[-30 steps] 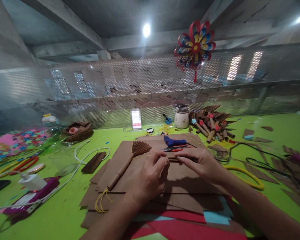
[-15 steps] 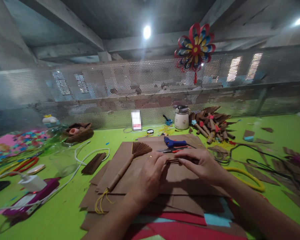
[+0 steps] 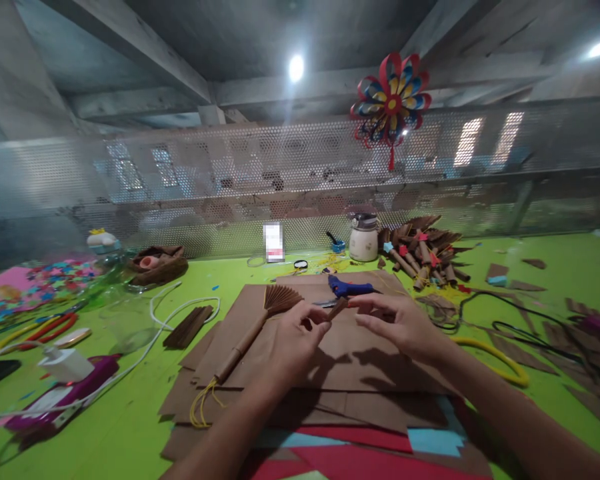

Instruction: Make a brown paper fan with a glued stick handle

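Note:
My left hand (image 3: 296, 337) pinches a small pleated piece of brown paper (image 3: 339, 309) between thumb and fingers, its end sticking out to the upper right. Just right of it is my right hand (image 3: 397, 325), fingers apart and nothing seen between them; whether a fingertip touches the paper I cannot tell. Both hands are above a stack of brown paper sheets (image 3: 260, 367). Left of them lies a rolled paper tube (image 3: 240, 347) with a pleated fan at its top and yellow threads at its bottom. Behind the hands rests a blue glue gun (image 3: 350, 287), with scissors partly hidden below it.
A pile of paper tubes with fans (image 3: 425, 253) stands back right, beside a lidded white jar (image 3: 363, 240). Folded brown strips (image 3: 187, 327), a white cable (image 3: 153, 310) and a purple power strip (image 3: 75, 393) lie left. A yellow ring (image 3: 515, 373) and black cable (image 3: 460, 313) lie right.
Both hands held the folded paper level between them. Now my right hand's fingers have spread off it, and my left hand has tilted the paper up.

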`<state>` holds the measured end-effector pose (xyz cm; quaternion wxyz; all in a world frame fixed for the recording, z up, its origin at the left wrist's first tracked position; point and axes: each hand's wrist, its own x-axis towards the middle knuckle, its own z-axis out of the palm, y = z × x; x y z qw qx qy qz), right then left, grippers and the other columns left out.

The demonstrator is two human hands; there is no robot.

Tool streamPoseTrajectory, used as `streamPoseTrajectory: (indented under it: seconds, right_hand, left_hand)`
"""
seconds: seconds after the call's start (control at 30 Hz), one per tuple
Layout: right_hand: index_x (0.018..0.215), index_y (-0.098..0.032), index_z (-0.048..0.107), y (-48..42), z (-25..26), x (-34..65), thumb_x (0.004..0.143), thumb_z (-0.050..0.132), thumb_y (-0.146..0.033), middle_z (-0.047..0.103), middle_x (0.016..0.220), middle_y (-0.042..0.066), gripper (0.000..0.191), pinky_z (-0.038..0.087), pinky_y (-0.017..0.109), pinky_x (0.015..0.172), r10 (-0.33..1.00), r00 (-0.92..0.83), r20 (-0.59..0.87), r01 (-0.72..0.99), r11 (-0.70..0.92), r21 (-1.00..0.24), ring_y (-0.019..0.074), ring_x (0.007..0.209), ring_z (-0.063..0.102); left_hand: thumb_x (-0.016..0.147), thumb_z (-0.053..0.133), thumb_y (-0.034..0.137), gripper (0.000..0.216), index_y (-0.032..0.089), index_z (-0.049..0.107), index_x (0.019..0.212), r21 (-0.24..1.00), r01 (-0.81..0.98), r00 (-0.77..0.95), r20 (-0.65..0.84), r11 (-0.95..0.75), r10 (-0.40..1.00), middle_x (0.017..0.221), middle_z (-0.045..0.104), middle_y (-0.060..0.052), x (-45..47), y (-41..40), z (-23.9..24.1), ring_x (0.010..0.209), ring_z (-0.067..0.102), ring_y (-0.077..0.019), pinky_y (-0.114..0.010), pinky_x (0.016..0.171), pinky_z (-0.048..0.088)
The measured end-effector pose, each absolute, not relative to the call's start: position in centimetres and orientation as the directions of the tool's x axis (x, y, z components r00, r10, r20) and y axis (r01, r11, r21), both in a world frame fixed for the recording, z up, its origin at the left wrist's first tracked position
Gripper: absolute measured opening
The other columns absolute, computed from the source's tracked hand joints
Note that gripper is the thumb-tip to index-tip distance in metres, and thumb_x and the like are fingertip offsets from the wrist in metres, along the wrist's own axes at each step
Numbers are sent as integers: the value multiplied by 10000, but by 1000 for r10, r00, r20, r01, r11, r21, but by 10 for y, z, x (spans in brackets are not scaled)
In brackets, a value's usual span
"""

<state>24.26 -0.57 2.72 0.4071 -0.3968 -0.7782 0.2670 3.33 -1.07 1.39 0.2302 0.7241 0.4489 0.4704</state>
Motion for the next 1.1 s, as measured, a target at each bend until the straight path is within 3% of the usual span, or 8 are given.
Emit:
streamPoseTrajectory:
  seconds: [0.07, 0.17, 0.3, 0.43, 0.63, 0.77, 0.97, 1.1]
  right_hand:
    - [1091, -182, 641, -4, 25, 239, 807, 599, -367, 651, 807, 35, 342, 433, 228, 565, 849, -370, 376, 394, 510, -764, 123, 639, 551]
    - [1101, -178, 626, -2, 22, 235, 819, 579, -401, 609, 707, 9, 363, 336, 203, 446, 880, -378, 288, 317, 415, -853, 73, 493, 435]
    - [1067, -149, 616, 0, 18, 233, 813, 564, -482, 573, 686, 1, 422, 213, 196, 386, 925, -349, 149, 115, 200, -973, 34, 412, 310]
    - [987, -130, 641, 3, 14, 234, 776, 612, -493, 537, 656, -12, 421, 236, 190, 396, 938, -327, 113, -69, 95, -993, 35, 426, 356]
    - [866, -107, 666, 10, 14, 232, 729, 672, -479, 508, 587, -25, 396, 312, 170, 404, 961, -278, -8, -305, -96, -948, 42, 437, 412]
    - [766, -108, 670, 10, 18, 227, 737, 664, -483, 550, 594, -4, 376, 343, 176, 404, 976, -208, -56, -294, -118, -948, 55, 444, 457]
    - [700, -108, 668, 12, 21, 213, 757, 637, -500, 580, 574, 24, 398, 411, 195, 455, 982, -164, -88, -260, -130, -957, 82, 484, 506]
    - [658, -133, 636, 16, 18, 200, 751, 610, -555, 581, 537, 30, 433, 440, 237, 471, 987, -147, -64, -281, -104, -954, 110, 476, 514]
  left_hand:
    - [725, 645, 202, 107, 144, 652, 815, 894, 281, 179, 308, -349, 934, 704, 584, -8, 33, -9, 14, 622, 490, -114, -231, 580, 370]
    - [709, 676, 260, 167, 132, 610, 792, 988, 33, 265, 135, -149, 955, 645, 560, 9, 34, -8, 11, 535, 461, -81, -208, 516, 349]
    - [678, 718, 278, 291, 163, 466, 766, 971, -214, 414, -6, 104, 910, 698, 652, -42, 35, -10, 6, 577, 588, -125, -237, 564, 430]
    - [692, 700, 215, 342, 183, 417, 881, 929, -288, 514, -54, 231, 856, 758, 699, -89, 38, -12, 7, 671, 667, -198, -331, 659, 497]
    - [662, 655, 139, 277, 139, 503, 894, 929, -273, 500, -84, 249, 862, 735, 693, -93, 40, -8, 8, 649, 651, -164, -246, 612, 463]
    - [631, 629, 121, 206, 126, 557, 824, 944, -246, 464, -85, 221, 882, 754, 693, -82, 38, -7, 8, 545, 558, -88, -193, 529, 384]
    - [705, 674, 287, 214, 134, 617, 842, 978, -148, 443, -71, 150, 894, 648, 614, -26, 38, -11, 8, 542, 499, -85, -183, 495, 327]
    - [684, 709, 336, 257, 145, 625, 834, 990, -139, 468, 45, 23, 883, 702, 571, -12, 39, -15, 10, 592, 495, -92, -190, 532, 351]
